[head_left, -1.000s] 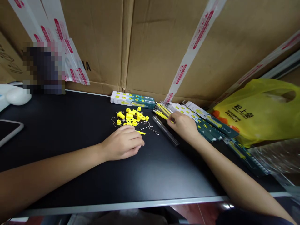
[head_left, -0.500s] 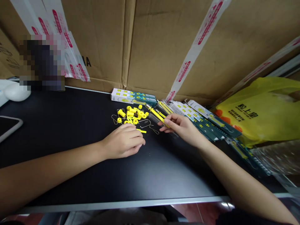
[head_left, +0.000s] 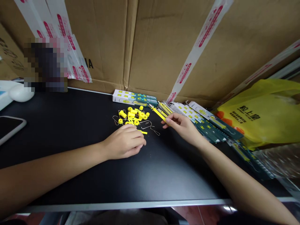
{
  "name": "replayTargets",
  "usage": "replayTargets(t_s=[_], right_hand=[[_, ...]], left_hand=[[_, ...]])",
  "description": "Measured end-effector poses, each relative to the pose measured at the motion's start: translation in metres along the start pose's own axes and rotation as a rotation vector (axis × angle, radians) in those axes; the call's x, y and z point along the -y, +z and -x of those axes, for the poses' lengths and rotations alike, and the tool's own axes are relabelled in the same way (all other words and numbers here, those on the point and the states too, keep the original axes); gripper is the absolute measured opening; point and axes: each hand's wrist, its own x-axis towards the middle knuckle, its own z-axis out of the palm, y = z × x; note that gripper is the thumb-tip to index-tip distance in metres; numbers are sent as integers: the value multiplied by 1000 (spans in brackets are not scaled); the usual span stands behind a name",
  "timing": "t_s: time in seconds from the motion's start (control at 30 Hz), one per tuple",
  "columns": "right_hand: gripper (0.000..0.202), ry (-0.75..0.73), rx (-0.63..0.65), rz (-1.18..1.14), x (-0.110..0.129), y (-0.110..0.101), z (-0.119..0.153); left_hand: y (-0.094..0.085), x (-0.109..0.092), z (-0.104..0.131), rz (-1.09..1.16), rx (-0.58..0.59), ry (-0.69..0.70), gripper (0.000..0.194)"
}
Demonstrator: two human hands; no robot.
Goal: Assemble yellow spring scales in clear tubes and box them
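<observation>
On the black table (head_left: 93,175) lies a pile of small yellow plastic parts (head_left: 132,115), with bent metal wire hooks (head_left: 154,130) around it. My left hand (head_left: 126,141) rests at the near side of the pile, fingers curled down. A thin yellow piece (head_left: 144,132) sticks out beside its knuckles; whatever is under the fingers is hidden. To the right of the pile, my right hand (head_left: 177,125) pinches the near end of a slim yellow rod (head_left: 157,113) with a metal tip. More yellow rods (head_left: 166,108) in clear tubes lie behind it.
Behind the pile is a printed box (head_left: 134,98). Flat green-and-white packages (head_left: 203,125) overlap on the right, beside a yellow plastic bag (head_left: 264,115). A phone (head_left: 10,126) and a white device (head_left: 21,92) are at the left. Large cardboard (head_left: 159,47) stands along the back.
The view has shifted slightly, so everything sits a little farther right and lower. The right hand's rod has moved slightly and looks lower against the table. The left hand has barely moved.
</observation>
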Motion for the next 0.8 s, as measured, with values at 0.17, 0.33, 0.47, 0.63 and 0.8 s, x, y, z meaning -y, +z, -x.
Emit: replayTargets(t_s=[0.17,0.33,0.47,0.63,0.8], right_hand=[[29,-21,94,-43,8,2,3],[28,32,341,-91,15,11,12],[28,30,445,-93,19,20,19],[33,8,434,-80,27,19,22],[35,-62,486,-15,24,13,20]], left_hand=[[-1,0,0,-18,-24,-83,19],[-4,-5,0,-211,-180,-122,30],[-4,-4,0,-347,-125,-47,23],[-1,2,1,-335,-22,-54,21],[-1,3,1,-326,-1,-79,23]])
